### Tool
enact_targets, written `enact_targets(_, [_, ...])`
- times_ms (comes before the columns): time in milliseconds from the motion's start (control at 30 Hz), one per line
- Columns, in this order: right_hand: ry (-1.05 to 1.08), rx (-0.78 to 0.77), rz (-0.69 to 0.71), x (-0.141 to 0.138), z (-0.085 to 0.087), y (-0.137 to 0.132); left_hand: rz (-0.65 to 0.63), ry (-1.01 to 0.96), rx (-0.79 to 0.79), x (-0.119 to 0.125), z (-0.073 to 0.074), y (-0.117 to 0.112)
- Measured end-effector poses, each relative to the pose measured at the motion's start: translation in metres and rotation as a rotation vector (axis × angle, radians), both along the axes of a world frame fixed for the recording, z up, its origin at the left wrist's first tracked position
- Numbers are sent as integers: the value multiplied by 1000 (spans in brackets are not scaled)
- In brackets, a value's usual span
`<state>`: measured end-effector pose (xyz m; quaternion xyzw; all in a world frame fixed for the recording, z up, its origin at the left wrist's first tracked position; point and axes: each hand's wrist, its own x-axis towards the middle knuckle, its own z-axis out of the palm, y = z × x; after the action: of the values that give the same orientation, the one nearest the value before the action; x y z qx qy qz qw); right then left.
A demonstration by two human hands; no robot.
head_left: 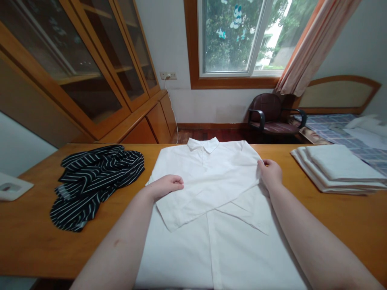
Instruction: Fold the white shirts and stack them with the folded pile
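A white collared shirt [211, 173] lies front up on the table, collar at the far side, its lower part reaching toward me. Both sleeves are folded inward and cross over the chest, one cuff ending at the left, the other tip at the lower right. My left hand [169, 186] rests on the shirt's left side, fingers curled together against the sleeve cloth; the fingertips are partly hidden. At the right shoulder edge, my right hand [271, 173] pinches the shirt's fabric between thumb and fingers.
A crumpled black-and-white striped garment [99, 173] lies left on the wooden table [27, 237]. Folded white cloths [335, 165] are stacked at the right. A white object [15, 187] sits at the left edge. Beyond are a glass-door cabinet [121, 121], an armchair [269, 114] and a bed [353, 129].
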<state>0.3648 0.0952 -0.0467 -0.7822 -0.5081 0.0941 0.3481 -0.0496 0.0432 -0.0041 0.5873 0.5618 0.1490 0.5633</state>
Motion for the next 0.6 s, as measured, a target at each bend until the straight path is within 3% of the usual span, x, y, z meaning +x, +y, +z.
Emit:
enact_targets(200, [-82, -214, 14, 0, -1, 2, -7, 253, 54, -14, -6, 6])
enact_targets(433, [45, -54, 2, -1, -3, 0, -33, 277, 46, -14, -12, 6])
enact_targets(600, [75, 116, 45, -3, 0, -5, 1, 65, -50, -17, -3, 2])
